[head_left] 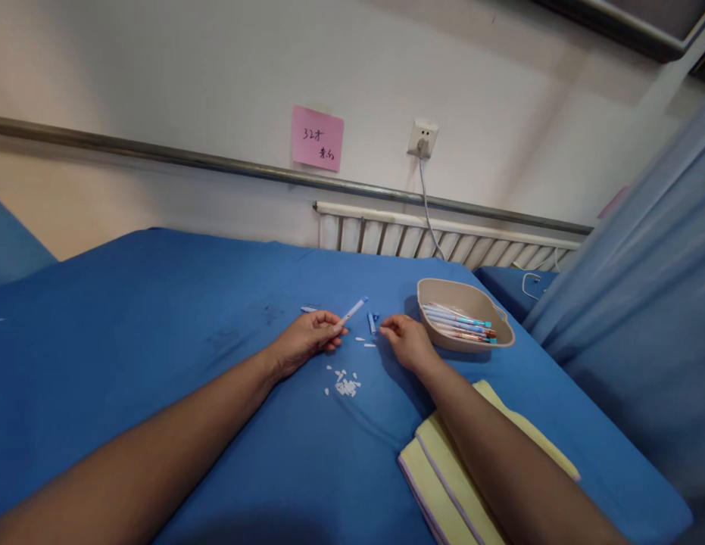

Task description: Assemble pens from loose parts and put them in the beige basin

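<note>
My left hand (313,338) pinches a slim white pen barrel (354,311) between thumb and fingers, its blue end tilted up and to the right. Opposite it, my right hand (407,339) hovers low over the blue sheet with fingertips curled together. Whether a small piece sits in those fingertips is hidden. Between the hands lie a short blue-and-white pen part (371,323) and a small dark blue piece (376,316). Two thin white slivers (369,345) rest just below. Nearer to me is a loose pile of small white pointed pieces (345,386). Behind my left hand another blue pen part (308,309) is partly covered.
A beige basket (506,333) holding several pens (457,322) stands right of my right hand. Under my right forearm lies a folded yellow towel (443,469). A blue sheet (227,454) covers the bed. A radiator (386,236) and wall lie behind; a blue curtain (641,280) hangs at right.
</note>
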`<state>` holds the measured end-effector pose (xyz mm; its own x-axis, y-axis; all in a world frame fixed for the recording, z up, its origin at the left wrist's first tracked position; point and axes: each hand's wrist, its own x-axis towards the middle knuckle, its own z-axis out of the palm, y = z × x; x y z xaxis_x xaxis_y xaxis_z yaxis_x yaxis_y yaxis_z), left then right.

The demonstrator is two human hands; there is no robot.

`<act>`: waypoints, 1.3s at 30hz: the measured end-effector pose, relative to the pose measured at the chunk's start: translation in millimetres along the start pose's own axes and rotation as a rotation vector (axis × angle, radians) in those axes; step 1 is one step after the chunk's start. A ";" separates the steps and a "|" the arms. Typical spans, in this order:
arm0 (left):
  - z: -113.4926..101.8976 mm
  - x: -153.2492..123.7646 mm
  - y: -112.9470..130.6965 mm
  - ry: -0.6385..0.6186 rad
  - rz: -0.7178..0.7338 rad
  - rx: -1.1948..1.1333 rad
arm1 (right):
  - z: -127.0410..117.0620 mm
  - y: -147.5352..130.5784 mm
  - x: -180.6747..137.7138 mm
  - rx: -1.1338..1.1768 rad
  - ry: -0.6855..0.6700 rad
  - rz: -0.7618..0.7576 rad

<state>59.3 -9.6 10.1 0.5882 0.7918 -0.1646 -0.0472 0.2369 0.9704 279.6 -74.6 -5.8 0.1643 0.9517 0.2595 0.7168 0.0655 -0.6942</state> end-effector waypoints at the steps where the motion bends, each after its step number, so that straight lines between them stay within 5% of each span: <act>1: 0.8 -0.1 -0.8 -0.015 0.006 0.042 | 2.1 -1.3 2.2 0.204 0.027 0.020; 4: 2.9 -0.6 -2.6 -0.055 0.024 0.145 | 4.6 -7.3 6.3 0.744 0.079 0.102; 8: 3.8 -1.3 -2.4 -0.071 0.033 0.191 | 2.0 -14.0 5.2 1.024 0.118 0.157; 21: 3.4 -0.7 -2.4 -0.090 0.023 0.195 | 1.5 -10.8 5.6 0.945 0.189 0.146; 31: 3.4 0.0 -2.2 -0.045 0.081 0.202 | 5.4 -6.0 5.9 0.918 0.122 0.211; 39: 25.6 12.3 -9.2 0.001 0.290 0.821 | 17.5 1.5 13.4 0.834 0.137 0.282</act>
<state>87.6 -16.4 3.7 0.6426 0.7584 0.1087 0.4021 -0.4547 0.7947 270.9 -56.5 -15.1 0.3783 0.9245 0.0462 -0.0803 0.0825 -0.9934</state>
